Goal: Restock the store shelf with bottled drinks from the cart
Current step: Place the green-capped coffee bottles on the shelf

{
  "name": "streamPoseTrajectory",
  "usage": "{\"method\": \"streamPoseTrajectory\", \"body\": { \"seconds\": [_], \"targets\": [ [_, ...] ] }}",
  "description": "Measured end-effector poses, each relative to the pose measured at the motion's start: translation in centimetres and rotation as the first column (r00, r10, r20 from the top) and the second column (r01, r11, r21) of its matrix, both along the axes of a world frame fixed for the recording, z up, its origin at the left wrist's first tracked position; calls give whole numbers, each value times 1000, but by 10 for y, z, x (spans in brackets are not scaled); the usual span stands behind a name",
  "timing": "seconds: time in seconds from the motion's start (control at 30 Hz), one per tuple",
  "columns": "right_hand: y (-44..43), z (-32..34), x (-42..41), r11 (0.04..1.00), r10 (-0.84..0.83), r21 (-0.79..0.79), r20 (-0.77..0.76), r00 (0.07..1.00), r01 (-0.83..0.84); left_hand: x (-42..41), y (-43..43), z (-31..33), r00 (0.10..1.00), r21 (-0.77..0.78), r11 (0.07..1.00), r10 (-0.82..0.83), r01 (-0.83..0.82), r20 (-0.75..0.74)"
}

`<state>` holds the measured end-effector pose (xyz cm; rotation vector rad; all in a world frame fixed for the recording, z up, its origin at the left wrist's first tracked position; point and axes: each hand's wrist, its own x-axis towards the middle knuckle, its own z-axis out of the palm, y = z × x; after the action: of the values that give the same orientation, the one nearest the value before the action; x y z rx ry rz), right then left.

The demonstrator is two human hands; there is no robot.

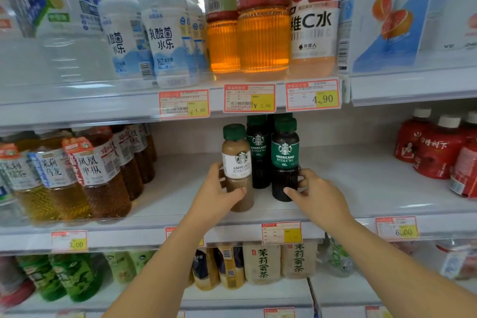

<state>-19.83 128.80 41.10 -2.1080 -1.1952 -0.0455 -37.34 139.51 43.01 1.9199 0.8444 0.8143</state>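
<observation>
Latte bottle (237,162) stands on the shelf (356,188), wrapped by left fingers (238,191); right fingers (290,191) clasp the americano (285,155) beside it. Best slide both back upright against the rear row (258,147), labels forward, before letting go.

Single head-worn wide-angle view, facing the store shelf (361,183), close in

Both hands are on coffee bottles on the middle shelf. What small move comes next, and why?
Probably slide the latte bottle back a little with the left hand: it stands nearer the shelf edge than the Americano bottle the right hand grips.
</observation>
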Motion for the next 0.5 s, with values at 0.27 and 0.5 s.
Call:
{"method": "streamPoseTrajectory", "body": {
  "seconds": [0.27,0.5],
  "targets": [
    [1,-5,1,999,15,43,35,999,-16,31,-12,-1,989,44,988,-148,149,-24],
    [7,-2,5,998,66,19,-11,998,-66,36,-14,-9,987,106,988,-122,111,107]
  ]
}}
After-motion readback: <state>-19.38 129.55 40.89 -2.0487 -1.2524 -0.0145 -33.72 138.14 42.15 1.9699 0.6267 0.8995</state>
